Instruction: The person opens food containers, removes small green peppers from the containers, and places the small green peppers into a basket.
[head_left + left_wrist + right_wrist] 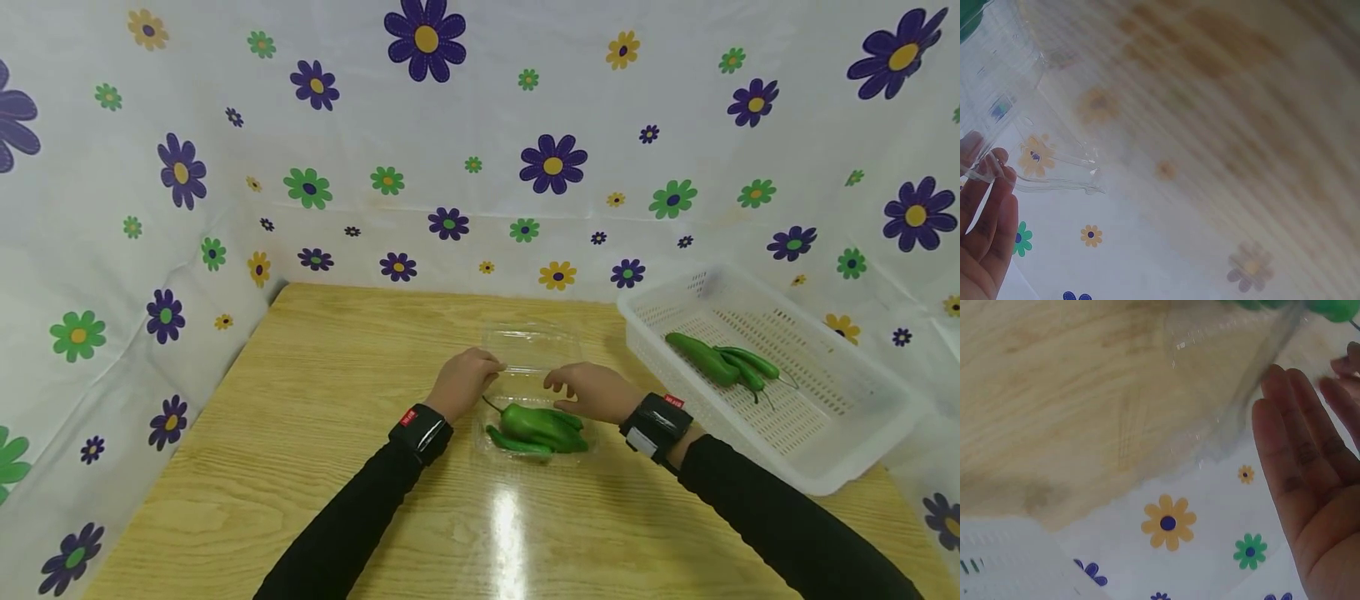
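Note:
A clear plastic clamshell container (480, 457) lies on the table with its lid (532, 346) tipped back toward the far side. Inside its base are a large green pepper (536, 427) and smaller green peppers (517, 443). My left hand (467, 379) pinches the clear plastic at the lid's left side; in the left wrist view its fingers (999, 206) curl against the plastic edge. My right hand (596, 392) hovers over the container's right side, by the lid. Its fingers (1300, 434) look fairly straight in the right wrist view, close beside the plastic edge, with nothing held.
A white perforated plastic basket (825, 479) stands at the right, with several green peppers (705, 358) in it. The wooden table (337, 375) ends at a flower-patterned white cloth (480, 125) at the back and sides.

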{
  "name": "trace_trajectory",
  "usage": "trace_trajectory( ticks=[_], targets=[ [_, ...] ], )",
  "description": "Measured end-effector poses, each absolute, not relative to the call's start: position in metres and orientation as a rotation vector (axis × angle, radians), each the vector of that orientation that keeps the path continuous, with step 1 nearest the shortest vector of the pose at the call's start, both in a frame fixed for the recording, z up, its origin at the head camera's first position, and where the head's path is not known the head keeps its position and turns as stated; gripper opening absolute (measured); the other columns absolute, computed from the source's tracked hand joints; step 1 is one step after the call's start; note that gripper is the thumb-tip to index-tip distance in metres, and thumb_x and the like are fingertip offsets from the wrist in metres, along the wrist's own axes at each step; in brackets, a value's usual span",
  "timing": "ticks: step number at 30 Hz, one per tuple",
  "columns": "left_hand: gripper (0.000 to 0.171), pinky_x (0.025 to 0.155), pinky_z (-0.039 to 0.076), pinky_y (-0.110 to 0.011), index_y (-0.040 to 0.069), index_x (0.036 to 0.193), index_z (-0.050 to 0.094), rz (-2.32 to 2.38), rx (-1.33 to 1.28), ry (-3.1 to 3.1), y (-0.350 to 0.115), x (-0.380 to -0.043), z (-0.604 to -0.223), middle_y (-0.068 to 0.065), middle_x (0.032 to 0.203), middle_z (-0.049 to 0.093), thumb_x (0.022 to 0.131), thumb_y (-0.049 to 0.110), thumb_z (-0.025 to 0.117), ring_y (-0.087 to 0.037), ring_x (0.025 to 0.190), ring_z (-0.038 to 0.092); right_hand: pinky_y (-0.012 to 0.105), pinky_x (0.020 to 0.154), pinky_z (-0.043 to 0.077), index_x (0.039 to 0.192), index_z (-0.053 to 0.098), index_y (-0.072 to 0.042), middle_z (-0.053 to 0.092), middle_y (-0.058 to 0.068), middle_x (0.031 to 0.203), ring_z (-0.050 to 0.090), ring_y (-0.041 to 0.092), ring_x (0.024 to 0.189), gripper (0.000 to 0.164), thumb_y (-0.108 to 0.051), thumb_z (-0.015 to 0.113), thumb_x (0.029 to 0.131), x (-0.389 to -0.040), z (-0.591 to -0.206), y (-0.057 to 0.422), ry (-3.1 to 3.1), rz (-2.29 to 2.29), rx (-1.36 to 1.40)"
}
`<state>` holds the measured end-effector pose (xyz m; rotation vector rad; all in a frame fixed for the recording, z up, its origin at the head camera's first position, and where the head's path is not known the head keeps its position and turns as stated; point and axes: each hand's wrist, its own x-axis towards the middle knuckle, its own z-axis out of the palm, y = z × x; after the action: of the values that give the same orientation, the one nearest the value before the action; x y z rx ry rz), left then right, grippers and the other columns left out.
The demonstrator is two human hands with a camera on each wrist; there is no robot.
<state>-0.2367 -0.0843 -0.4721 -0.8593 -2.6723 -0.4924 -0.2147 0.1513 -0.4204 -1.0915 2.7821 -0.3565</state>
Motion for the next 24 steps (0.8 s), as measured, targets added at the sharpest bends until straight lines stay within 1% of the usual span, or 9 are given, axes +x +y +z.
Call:
trace_trajectory(
  ticks=[3,7,11,14,20,24],
  targets=[
    [0.02,0.079,0.057,-0.029,0.011,0.104,0.074,-0.49,-0.857,-2.679,-0.084,-0.235,-0.471,-0.005,0.097,0.071,0.085,0.009,0.068,-0.021,0.093,0.065,0.03,0.069,0.057,0.115,0.063,-0.005,0.068,0.01,0.105,0.066,0.021,0.087,0.03,-0.019,0.066,0.089,-0.217,-0.432,0.145,2.735,-0.316,-1.049],
    [0.019,0.078,0.057,-0.028,0.011,0.104,0.074,-0.474,-0.857,-2.684,-0.083,-0.234,-0.474,-0.005,0.097,0.071,0.086,0.01,0.067,-0.02,0.092,0.065,0.035,0.076,0.057,0.119,0.06,-0.002,0.067,0.012,0.108,0.065,0.025,0.094,0.032,-0.017,0.062,0.091,-0.218,-0.438,0.139,2.662,-0.29,-0.989],
    [0.019,0.078,0.056,-0.028,0.011,0.103,0.074,-0.461,-0.871,-2.678,-0.083,-0.234,-0.477,-0.004,0.097,0.071,0.085,0.011,0.067,-0.019,0.092,0.064,0.039,0.081,0.056,0.119,0.059,0.001,0.067,0.015,0.106,0.065,0.027,0.097,0.03,-0.013,0.06,0.092,-0.219,-0.442,0.135,2.59,-0.303,-0.977],
    [0.02,0.078,0.056,-0.028,0.011,0.104,0.074,-0.462,-0.88,-2.675,-0.083,-0.234,-0.477,-0.005,0.097,0.071,0.085,0.01,0.068,-0.02,0.092,0.065,0.039,0.083,0.056,0.119,0.059,0.0,0.068,0.014,0.106,0.065,0.027,0.098,0.03,-0.013,0.058,0.093,-0.222,-0.446,0.134,2.575,-0.3,-0.978],
    [0.02,0.079,0.056,-0.027,0.011,0.104,0.074,-0.464,-0.875,-2.657,-0.084,-0.238,-0.476,-0.004,0.097,0.071,0.085,0.009,0.068,-0.019,0.092,0.065,0.04,0.084,0.055,0.12,0.059,-0.002,0.067,0.014,0.108,0.064,0.027,0.101,0.031,-0.004,0.058,0.089,-0.227,-0.45,0.136,2.586,-0.3,-0.953],
    [0.02,0.078,0.057,-0.027,0.012,0.104,0.074,-0.454,-0.871,-2.658,-0.084,-0.239,-0.476,-0.004,0.097,0.071,0.085,0.01,0.068,-0.019,0.092,0.065,0.038,0.081,0.056,0.118,0.061,-0.002,0.067,0.014,0.107,0.064,0.028,0.1,0.031,0.002,0.059,0.086,-0.229,-0.451,0.136,2.6,-0.286,-0.991]
  ],
)
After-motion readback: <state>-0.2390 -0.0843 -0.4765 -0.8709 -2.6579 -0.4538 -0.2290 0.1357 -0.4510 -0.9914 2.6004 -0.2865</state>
